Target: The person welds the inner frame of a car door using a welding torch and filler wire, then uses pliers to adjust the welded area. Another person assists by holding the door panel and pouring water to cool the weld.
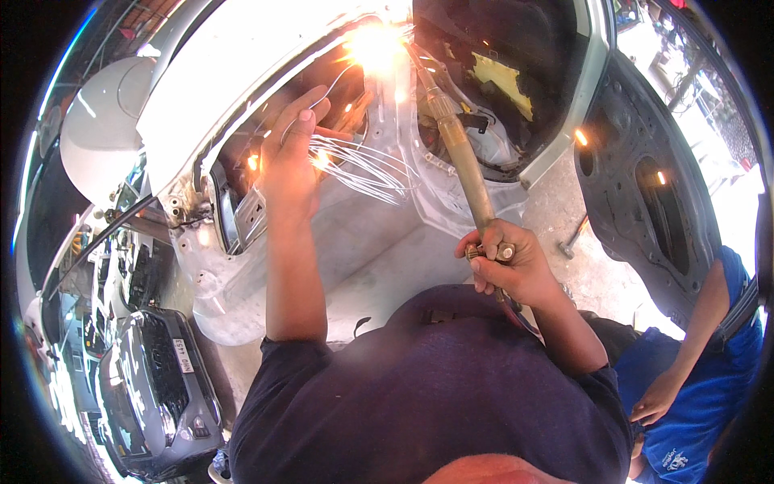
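My right hand (509, 260) is closed around the valve end of a brass gas torch (461, 153), fingers at its knobs. The torch slants up and away, its tip beside a bright flame (376, 50) against a white car body's pillar (389, 117). Glare hides the exact spot where they meet. In my raised left hand (292, 165) is a coil of thin silvery welding wire (367, 168). One strand curves from the fingers up toward the flame. The bare metal sill (347, 242) lies below both hands.
A dark grey car door panel (657, 189) stands at the right. A hammer (572, 239) rests on the floor beside it. Someone in a blue shirt (685, 387) is close by at lower right. A grey car (153, 395) is parked at lower left. Torn yellow padding (504, 85) shows inside the body.
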`<action>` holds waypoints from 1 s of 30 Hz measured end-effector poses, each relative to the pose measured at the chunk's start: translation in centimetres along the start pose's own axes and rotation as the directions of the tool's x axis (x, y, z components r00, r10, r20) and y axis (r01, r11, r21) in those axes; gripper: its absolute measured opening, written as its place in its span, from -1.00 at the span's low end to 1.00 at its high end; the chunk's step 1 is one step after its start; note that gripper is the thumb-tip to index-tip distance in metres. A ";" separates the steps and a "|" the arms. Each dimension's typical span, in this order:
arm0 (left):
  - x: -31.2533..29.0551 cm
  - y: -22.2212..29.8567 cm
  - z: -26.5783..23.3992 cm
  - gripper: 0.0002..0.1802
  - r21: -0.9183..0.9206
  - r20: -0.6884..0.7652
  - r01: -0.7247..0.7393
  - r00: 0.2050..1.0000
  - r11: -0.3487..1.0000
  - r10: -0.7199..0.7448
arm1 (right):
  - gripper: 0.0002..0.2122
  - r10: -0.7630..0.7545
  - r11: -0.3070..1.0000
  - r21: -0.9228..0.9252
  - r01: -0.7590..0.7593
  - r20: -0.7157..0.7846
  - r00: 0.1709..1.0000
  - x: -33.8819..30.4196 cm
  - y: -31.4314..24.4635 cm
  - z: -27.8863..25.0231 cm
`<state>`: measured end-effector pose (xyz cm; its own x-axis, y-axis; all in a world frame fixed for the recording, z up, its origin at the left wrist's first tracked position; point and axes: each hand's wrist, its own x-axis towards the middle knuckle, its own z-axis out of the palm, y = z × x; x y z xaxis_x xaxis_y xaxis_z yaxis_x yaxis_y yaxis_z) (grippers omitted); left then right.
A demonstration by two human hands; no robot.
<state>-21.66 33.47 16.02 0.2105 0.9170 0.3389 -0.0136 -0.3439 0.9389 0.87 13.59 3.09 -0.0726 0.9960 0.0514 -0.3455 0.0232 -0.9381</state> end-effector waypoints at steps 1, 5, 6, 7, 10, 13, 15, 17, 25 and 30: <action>0.0 0.1 0.1 -0.48 -0.003 -0.006 0.010 1.000 1.000 -0.010 | -0.83 -0.003 1.000 0.000 0.003 0.001 1.000 0.0 0.0 0.0; -0.1 0.3 0.6 -0.49 -0.008 -0.008 0.037 0.999 0.999 -0.037 | -0.83 0.002 1.000 0.014 -0.002 -0.008 1.000 0.0 0.1 -0.1; 0.0 0.4 0.7 -0.49 -0.006 -0.003 0.040 0.999 0.999 -0.040 | -0.83 0.006 1.000 0.021 -0.005 -0.012 1.000 0.0 0.1 -0.1; 0.0 0.4 0.6 -0.48 0.003 -0.003 0.035 0.999 0.999 -0.035 | -0.83 0.002 1.000 0.023 -0.002 -0.008 1.000 0.0 0.1 -0.1; 0.1 0.1 0.4 -0.48 0.016 -0.004 0.022 1.000 1.000 -0.022 | -0.83 -0.006 0.999 0.032 0.007 -0.002 1.000 0.0 0.2 -0.1; 0.0 0.1 0.4 -0.47 0.008 -0.013 0.022 1.000 1.000 -0.022 | -0.83 -0.007 0.999 0.042 0.007 -0.001 1.000 0.0 0.2 -0.2; -0.2 0.6 1.0 -0.47 0.007 -0.022 0.036 0.999 0.999 -0.036 | -0.83 -0.012 0.999 0.034 0.012 -0.004 1.000 0.0 0.2 -0.2; -0.3 0.6 0.9 -0.47 0.016 -0.017 0.044 0.999 0.999 -0.043 | -0.83 -0.007 1.000 0.029 0.007 -0.001 1.000 0.0 0.2 -0.2; -0.1 0.3 0.9 -0.48 0.037 -0.010 0.010 1.000 0.999 -0.010 | -0.83 -0.006 1.000 0.018 0.006 -0.002 1.000 0.1 0.3 -0.3; -0.4 0.2 1.0 -0.50 0.032 -0.036 0.015 0.999 0.999 -0.014 | -0.82 0.007 1.000 0.023 -0.008 0.011 1.000 0.1 0.2 -0.4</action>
<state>-20.78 32.81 16.05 0.1756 0.9283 0.3277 0.0213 -0.3364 0.9415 1.14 13.75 2.74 -0.0857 0.9952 0.0483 -0.3667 0.0136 -0.9302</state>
